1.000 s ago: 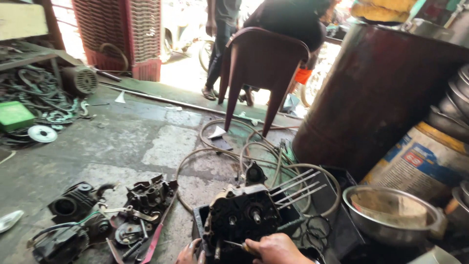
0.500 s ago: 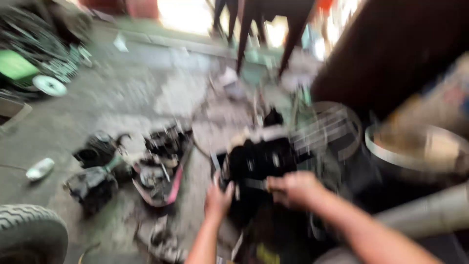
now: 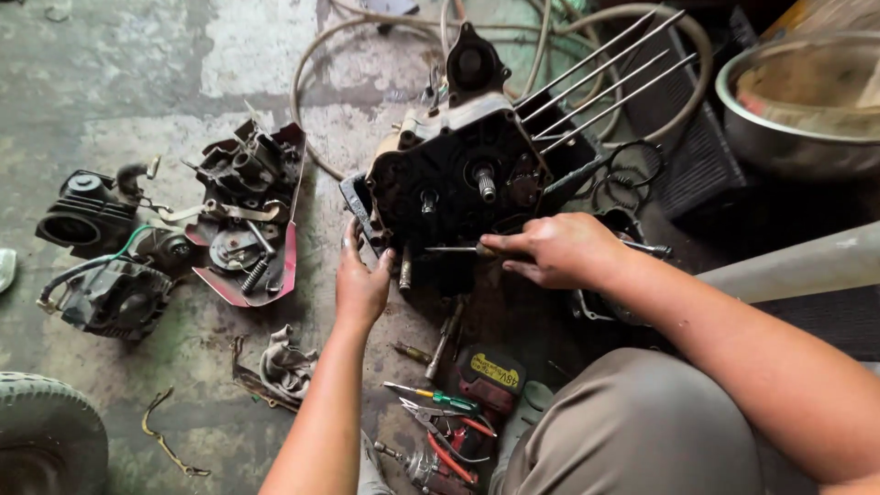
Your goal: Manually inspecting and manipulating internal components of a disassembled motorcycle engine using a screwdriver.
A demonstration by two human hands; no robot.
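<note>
We're squatting on a stained, oily concrete floor [image 3: 119, 82] in a workshop, parts scattered all round. Biggest item nearby: a steel bowl [image 3: 797, 137] top right, and a tyre [image 3: 41, 440] bottom left.

The engine case [image 3: 458, 174] sits on the floor just ahead of our knees, four long studs [image 3: 605, 73] sticking out to the upper right. Judging by look: cast metal, heavy, stiff, greasy, so prob. slippery. Best held by the case's edge w/ a flat palm, not by the thin studs or shafts, which could bend or get scratched.

Our left hand [image 3: 360, 280] braces the case's lower-left edge, fingers spread and pressing on it. Our right hand [image 3: 559, 249] is closed round a thin rod tool [image 3: 454, 248], tip pointing left across the case's lower face.

Left: a red cover [image 3: 275, 266] w/ small parts, black cylinders [image 3: 101, 247]. Near our knee: pliers [image 3: 440, 431] and a screwdriver [image 3: 431, 396].
</note>
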